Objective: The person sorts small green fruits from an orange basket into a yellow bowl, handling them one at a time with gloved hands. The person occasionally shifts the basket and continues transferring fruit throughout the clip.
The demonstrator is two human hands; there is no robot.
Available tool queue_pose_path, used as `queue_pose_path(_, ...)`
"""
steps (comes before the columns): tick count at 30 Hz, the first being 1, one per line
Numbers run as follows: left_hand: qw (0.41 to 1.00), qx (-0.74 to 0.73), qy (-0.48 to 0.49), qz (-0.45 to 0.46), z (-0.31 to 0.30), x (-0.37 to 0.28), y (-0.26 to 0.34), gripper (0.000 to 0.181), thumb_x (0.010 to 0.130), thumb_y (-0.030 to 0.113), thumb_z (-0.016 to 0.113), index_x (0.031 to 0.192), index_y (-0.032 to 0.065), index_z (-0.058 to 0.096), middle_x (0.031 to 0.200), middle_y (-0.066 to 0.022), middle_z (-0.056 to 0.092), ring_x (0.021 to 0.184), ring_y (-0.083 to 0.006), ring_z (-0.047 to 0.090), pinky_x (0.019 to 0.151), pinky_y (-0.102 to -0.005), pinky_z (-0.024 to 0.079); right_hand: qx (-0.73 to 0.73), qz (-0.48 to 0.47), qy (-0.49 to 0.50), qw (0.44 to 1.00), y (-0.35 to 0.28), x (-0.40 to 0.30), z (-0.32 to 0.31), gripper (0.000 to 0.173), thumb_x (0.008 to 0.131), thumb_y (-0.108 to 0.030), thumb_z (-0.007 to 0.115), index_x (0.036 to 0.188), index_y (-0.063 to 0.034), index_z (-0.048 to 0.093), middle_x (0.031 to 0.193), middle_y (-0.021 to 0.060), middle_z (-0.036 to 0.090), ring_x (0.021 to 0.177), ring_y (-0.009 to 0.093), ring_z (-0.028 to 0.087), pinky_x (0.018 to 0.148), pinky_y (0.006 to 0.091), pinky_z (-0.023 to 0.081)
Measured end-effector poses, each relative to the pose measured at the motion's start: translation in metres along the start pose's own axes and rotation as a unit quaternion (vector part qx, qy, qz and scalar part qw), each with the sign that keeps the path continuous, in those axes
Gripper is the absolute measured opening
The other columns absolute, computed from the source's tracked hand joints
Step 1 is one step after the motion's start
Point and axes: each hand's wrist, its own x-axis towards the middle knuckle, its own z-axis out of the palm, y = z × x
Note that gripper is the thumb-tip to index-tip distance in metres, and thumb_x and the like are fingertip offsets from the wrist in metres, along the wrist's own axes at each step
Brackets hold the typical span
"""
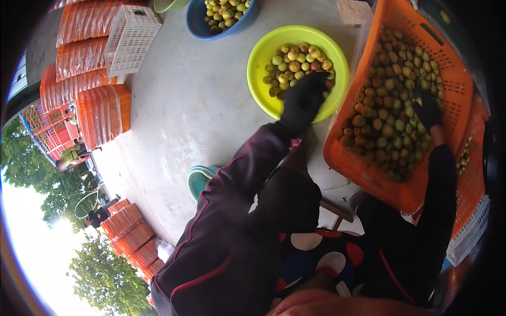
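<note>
My left hand (303, 100), in a black glove, is over the lower right part of a yellow-green plastic basin (259, 89), close to the small round fruits (293, 66) in it. Its fingertips point at the fruit, and whether they hold one cannot be made out. My right hand (428, 108), also in a dark glove, rests among many green and reddish fruits (389, 114) in a tilted orange plastic crate (454, 85). A pale green fruit shows at its fingers; the grip itself is unclear.
A blue basin of fruit (221, 36) stands beyond the yellow-green one. A teal basin (196, 183) is beside my left sleeve. Stacks of orange crates (103, 114) and a white crate (132, 41) stand to the left. People are in the background.
</note>
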Motion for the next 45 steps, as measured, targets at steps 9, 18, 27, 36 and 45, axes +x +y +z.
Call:
queue_pose_path(9, 0.99, -0.008, -0.091, -0.107, -0.059, -0.012, -0.05, 0.027, 0.092, -0.005, 0.064, 0.118, -0.0001, 0.064, 0.133, -0.0135, 0.056, 0.116, -0.0272, 0.062, 0.098, -0.0353, 0.053, 0.748, -0.006, -0.101, 0.656, 0.033, -0.046, -0.032, 0.058, 0.105, -0.04, 0.052, 0.152, -0.0074, 0.04, 0.147, 0.0156, 0.051, 0.092, 0.011, 0.062, 0.072, 0.0231, 0.053)
queue_pose_path(18, 0.858, -0.258, -0.354, -0.269, 0.065, 0.029, 0.042, 0.026, 0.099, 0.011, 0.061, 0.124, 0.0058, 0.057, 0.109, -0.0059, 0.065, 0.08, -0.0131, 0.066, 0.067, -0.0281, 0.058, 0.703, -0.041, -0.077, 0.706, -0.009, -0.1, -0.062, 0.061, 0.102, -0.03, 0.061, 0.155, -0.0124, 0.036, 0.152, 0.0136, 0.044, 0.104, 0.013, 0.061, 0.084, 0.0255, 0.056)
queue_pose_path(27, 0.775, -0.34, -0.439, -0.302, 0.121, -0.01, 0.001, 0.022, 0.103, 0.02, 0.058, 0.117, 0.004, 0.06, 0.095, -0.0032, 0.063, 0.078, -0.0134, 0.064, 0.068, -0.0289, 0.055, 0.615, 0.018, -0.104, 0.781, -0.05, -0.11, -0.044, 0.026, 0.104, -0.033, 0.059, 0.11, -0.0091, 0.064, 0.092, -0.0012, 0.061, 0.062, 0.004, 0.051, 0.053, 0.0243, 0.044)
queue_pose_path(36, 0.796, -0.379, -0.35, -0.317, 0.124, 0.004, 0.01, 0.028, 0.099, 0.013, 0.06, 0.125, 0.002, 0.057, 0.103, -0.0072, 0.067, 0.084, -0.0157, 0.067, 0.068, -0.0294, 0.057, 0.44, -0.235, 0.034, 0.866, -0.116, -0.061, -0.023, 0.033, 0.106, -0.021, 0.049, 0.134, -0.0043, 0.058, 0.126, 0.0097, 0.064, 0.12, 0.021, 0.061, 0.101, 0.035, 0.049)
queue_pose_path(45, 0.801, -0.45, -0.221, -0.326, 0.056, 0.034, 0.036, 0.047, 0.107, 0.036, 0.044, 0.134, -0.0015, 0.054, 0.101, -0.0044, 0.057, 0.079, -0.0109, 0.053, 0.061, -0.0228, 0.045, 0.146, 0.046, -0.1, 0.983, -0.013, -0.073, -0.032, 0.058, 0.103, -0.043, 0.052, 0.151, -0.0104, 0.043, 0.146, 0.0184, 0.05, 0.112, 0.035, 0.063, 0.093, 0.0478, 0.051)
